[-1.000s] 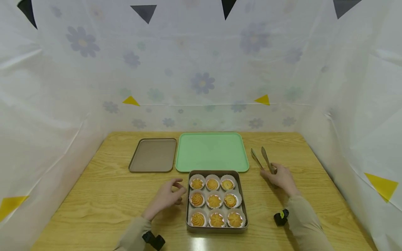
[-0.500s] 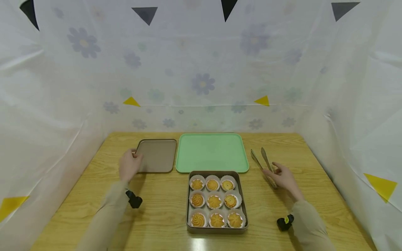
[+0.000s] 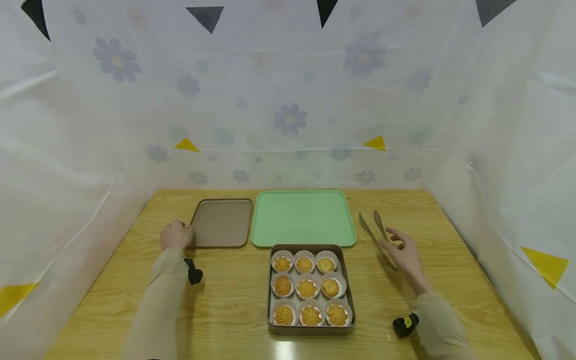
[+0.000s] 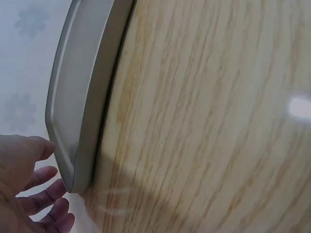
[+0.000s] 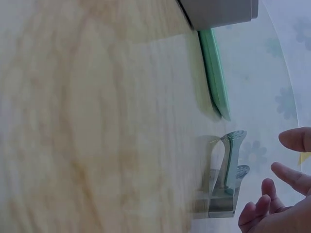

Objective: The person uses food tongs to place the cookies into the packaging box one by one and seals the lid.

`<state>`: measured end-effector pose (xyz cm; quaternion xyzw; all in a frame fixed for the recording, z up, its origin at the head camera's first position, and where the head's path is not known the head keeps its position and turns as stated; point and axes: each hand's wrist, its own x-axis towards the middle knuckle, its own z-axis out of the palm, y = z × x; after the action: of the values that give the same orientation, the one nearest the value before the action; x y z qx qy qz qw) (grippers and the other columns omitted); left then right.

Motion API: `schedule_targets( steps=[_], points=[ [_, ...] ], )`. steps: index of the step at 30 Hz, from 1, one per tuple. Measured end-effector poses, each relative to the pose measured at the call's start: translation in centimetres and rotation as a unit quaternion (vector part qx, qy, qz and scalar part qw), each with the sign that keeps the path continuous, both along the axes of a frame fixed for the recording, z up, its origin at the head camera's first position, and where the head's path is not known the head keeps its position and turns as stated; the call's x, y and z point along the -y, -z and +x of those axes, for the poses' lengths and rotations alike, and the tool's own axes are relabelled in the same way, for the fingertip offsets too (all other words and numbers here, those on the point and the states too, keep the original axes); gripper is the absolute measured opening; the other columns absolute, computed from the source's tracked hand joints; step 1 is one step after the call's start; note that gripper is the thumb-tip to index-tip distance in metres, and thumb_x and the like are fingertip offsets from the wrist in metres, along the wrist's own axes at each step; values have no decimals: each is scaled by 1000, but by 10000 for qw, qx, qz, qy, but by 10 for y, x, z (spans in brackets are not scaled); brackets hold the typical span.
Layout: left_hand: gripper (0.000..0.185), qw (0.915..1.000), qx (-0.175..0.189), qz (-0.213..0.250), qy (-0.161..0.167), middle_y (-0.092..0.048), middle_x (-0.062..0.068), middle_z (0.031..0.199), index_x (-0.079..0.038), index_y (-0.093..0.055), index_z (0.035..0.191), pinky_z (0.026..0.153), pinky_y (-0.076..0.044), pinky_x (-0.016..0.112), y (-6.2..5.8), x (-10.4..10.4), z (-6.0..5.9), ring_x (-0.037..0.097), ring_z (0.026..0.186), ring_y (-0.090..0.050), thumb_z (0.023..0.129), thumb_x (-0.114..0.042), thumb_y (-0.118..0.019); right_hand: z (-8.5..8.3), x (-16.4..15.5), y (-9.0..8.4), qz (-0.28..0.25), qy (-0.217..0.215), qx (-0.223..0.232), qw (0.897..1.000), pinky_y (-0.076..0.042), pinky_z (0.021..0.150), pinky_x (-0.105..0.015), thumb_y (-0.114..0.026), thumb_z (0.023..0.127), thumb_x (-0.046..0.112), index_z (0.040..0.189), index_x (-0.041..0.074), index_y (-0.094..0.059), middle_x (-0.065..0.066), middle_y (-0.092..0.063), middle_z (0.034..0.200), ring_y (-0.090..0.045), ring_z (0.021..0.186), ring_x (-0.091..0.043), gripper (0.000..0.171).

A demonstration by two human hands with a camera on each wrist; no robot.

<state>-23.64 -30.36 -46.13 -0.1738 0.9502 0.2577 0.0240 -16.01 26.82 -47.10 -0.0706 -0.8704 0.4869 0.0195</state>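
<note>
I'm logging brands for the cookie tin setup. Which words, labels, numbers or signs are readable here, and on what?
None: no readable text shows in any view.
The cookie tin, its lid, the green tray and the tongs show no print.
The backdrop carries only flowers and triangles.

sleeves – long, beige, both arms | left wrist (image 3: 194, 274) – small black strapped device | right wrist (image 3: 404, 325) – black device, yellow mark | hands – bare

Left hand (image 3: 175, 235) at lid (image 3: 221, 229) corner; bare table (image 3: 135, 280) behind and left of it, curtain (image 3: 67, 210) further left. Right hand (image 3: 405, 255) over tongs (image 3: 375, 232); open table right, tin (image 3: 310, 290) and tray (image 3: 302, 217) block leftward.
</note>
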Motion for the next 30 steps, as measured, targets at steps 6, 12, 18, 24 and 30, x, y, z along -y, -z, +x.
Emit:
schedule_targets(
  steps=[6, 12, 18, 24, 30],
  points=[
    [43, 9988, -477, -105, 16, -55, 41, 130, 15, -56, 129, 100, -46, 64, 10, 2, -4, 60, 118, -50, 100, -15, -44, 1, 5, 3, -121, 82, -74, 9999, -37, 70, -25, -57, 102, 24, 147, 0, -46, -22, -42, 136, -40, 88, -17, 53],
    [32, 9954, -925, -252, 12, -65, 38, 112, 15, -67, 108, 86, -54, 60, 16, 2, -7, 53, 102, -63, 97, -7, -46, 0, 7, 5, -220, 98, 64, 9997, -33, 78, -31, -54, 103, 24, 148, -1, -45, -23, -39, 139, -33, 99, -23, 52],
    [25, 9959, -877, -211, -89, -67, 31, 91, 8, -63, 79, 65, -51, 50, 17, 1, -9, 41, 78, -61, 93, -2, -45, 0, 8, 5, -347, 175, -64, 9992, -31, 81, -33, -55, 103, 22, 145, -1, -49, -23, -41, 140, -33, 101, -24, 49],
    [25, 9943, -1055, -21, -139, -68, 34, 95, 12, -66, 86, 68, -54, 54, 15, 3, -9, 45, 82, -64, 91, -2, -46, 1, 9, 3, -370, 250, -259, 9987, -33, 66, -26, -58, 101, 22, 142, 1, -54, -17, -46, 133, -36, 82, -15, 46],
    [24, 9889, -1324, 526, -425, -67, 31, 86, 11, -65, 84, 59, -48, 45, 8, 0, -9, 43, 76, -58, 91, -5, -48, 0, 9, 2, -374, 236, -330, 9985, -33, 69, -27, -57, 101, 20, 140, -1, -54, -17, -48, 132, -36, 89, -16, 45]
  ],
)
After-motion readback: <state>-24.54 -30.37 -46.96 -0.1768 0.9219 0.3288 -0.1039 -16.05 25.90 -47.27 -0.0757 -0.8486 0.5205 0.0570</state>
